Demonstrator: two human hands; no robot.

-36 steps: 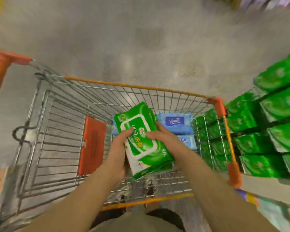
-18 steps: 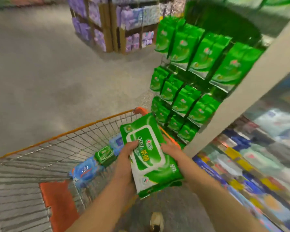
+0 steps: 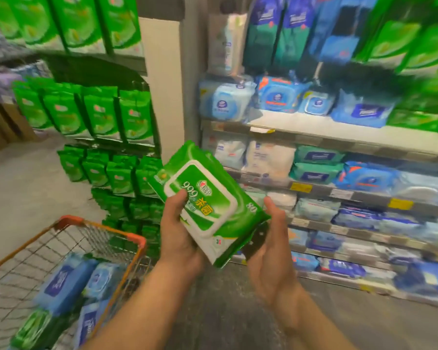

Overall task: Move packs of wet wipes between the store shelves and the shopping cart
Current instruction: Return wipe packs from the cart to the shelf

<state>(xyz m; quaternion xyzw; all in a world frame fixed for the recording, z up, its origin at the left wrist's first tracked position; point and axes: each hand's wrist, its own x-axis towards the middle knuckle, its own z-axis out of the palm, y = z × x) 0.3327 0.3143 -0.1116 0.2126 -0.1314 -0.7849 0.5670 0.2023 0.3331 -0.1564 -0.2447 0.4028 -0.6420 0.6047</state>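
Observation:
I hold a green pack of wet wipes (image 3: 208,198) with a white flip lid in front of me, tilted, at the view's centre. My left hand (image 3: 180,231) grips its near left side, thumb on the lid. My right hand (image 3: 271,246) holds its right edge from below, fingers curled under it. The pack is above the floor, to the right of the shopping cart (image 3: 106,228) and in front of the store shelves (image 3: 326,137). In the cart lie several blue packs (image 3: 63,281) and a green pack (image 3: 33,329).
The shelves on the right carry rows of blue and white wipe packs (image 3: 276,97). An end display of green hanging packs (image 3: 99,114) stands at the left behind the cart. A white upright post (image 3: 162,84) separates them. Grey floor (image 3: 23,185) lies to the far left.
The green pack has been lifted out of the cart and carried right and up towards the shelves. My view has swung from the cart to the shelving. Both hands still hold the pack.

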